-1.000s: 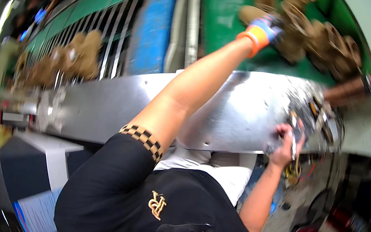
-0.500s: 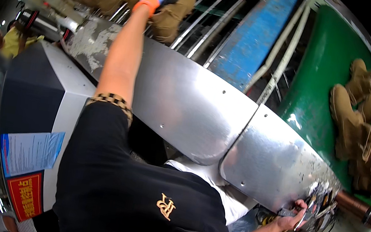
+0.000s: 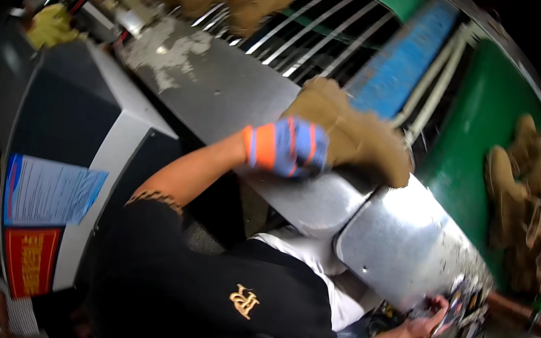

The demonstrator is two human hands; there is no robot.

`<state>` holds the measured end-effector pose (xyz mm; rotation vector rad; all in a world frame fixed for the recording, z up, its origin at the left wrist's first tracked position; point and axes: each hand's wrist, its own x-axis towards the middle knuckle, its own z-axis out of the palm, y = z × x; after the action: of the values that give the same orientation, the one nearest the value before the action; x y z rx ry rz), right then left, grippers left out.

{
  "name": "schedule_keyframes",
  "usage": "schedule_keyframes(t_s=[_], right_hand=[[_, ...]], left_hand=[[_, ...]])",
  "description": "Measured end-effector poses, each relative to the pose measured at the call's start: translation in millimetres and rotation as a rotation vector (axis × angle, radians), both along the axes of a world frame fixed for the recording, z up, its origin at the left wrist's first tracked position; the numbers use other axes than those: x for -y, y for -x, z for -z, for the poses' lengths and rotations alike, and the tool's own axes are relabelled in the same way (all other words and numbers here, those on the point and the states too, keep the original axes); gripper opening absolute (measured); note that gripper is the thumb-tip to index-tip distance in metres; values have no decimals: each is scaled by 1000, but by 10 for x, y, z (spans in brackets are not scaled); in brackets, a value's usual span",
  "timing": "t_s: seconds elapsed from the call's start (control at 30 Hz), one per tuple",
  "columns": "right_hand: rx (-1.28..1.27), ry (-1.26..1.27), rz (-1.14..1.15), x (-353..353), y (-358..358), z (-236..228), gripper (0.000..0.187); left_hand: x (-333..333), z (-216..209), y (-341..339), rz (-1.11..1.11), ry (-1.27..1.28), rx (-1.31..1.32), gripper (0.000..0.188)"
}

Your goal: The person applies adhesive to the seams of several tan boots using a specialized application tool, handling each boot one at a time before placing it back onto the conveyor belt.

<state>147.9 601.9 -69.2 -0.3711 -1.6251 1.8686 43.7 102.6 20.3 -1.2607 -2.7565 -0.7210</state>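
Note:
My left hand (image 3: 284, 146), in a blue and orange glove, is closed on a tan boot (image 3: 360, 137). The boot hangs on its side over the metal ledge (image 3: 311, 204), toe pointing right. At the lower right, my bare right hand (image 3: 429, 321) is closed around a thin silvery tool (image 3: 438, 328), whose kind is unclear. That hand is beside a cluster of small tools (image 3: 468, 306) at the ledge's end. More tan boots (image 3: 253, 7) lie on the slatted metal rack at the top left.
Several tan boots (image 3: 513, 200) lie on the green surface (image 3: 458, 121) at right. A copper-coloured bottle (image 3: 520, 315) lies near the ledge's right end. A blue beam (image 3: 402, 55) and pale pipes (image 3: 433, 81) run beside the rack. A grey machine housing (image 3: 68, 108) stands at left.
My left hand has drawn back from the rack toward me and to the right, bringing a tan boot off it. My right hand has stayed at the tools. The view has shifted slightly.

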Motion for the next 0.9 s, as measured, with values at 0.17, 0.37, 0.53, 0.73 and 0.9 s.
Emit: schedule_keyframes(t_s=[0.17, 0.37, 0.53, 0.73, 0.9], right_hand=[[2, 10, 5, 82, 104, -67, 48], [-75, 71, -15, -63, 21, 20, 48], [-52, 37, 5, -22, -72, -41, 48], [-46, 120, 208, -100, -446, 159, 47], [36, 287, -37, 338, -694, -115, 49]], left_hand=[[-566, -152, -436, 160, -154, 144, 42], [-1704, -91, 219, 29, 264, -419, 75], [-1758, -192, 304, 8, 467, -275, 60], [-922, -966, -227, -56, -420, -361, 81], [-583, -900, -5, 12, -783, -146, 71]])
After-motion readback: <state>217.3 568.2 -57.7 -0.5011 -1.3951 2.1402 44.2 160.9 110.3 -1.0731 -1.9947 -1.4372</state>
